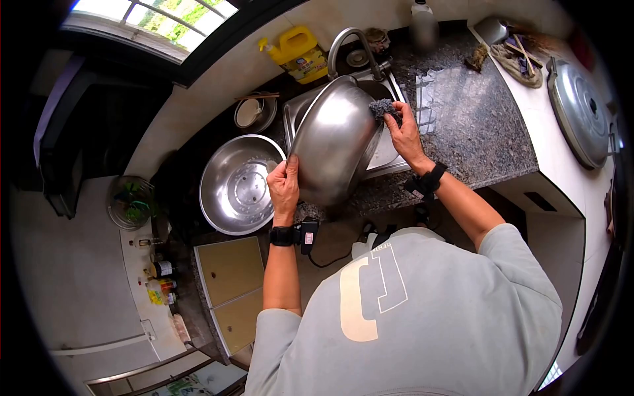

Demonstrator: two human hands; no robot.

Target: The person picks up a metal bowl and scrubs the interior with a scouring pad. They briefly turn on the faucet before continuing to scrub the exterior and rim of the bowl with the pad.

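A large stainless steel basin (pixel 337 142) is tipped on its side over the sink (pixel 384 158), its outer wall and base facing me. Closed on the basin's rim at the lower left is my left hand (pixel 284 187). My right hand (pixel 404 134) pinches a dark grey scouring pad (pixel 381 109) at the basin's right side, by its base. The pad appears to touch the metal. Much of the sink is hidden behind the basin. To the left, a second steel basin (pixel 231 191) stands on the counter with drops of water in it.
Behind the sink stand a curved faucet (pixel 350 39) and a yellow jug (pixel 300 56). Stacked bowls with chopsticks (pixel 254 112) sit left of the sink. A granite counter (pixel 469 125) runs right, towards a large metal lid (pixel 580 109). Cabinet doors (pixel 231 277) are at lower left.
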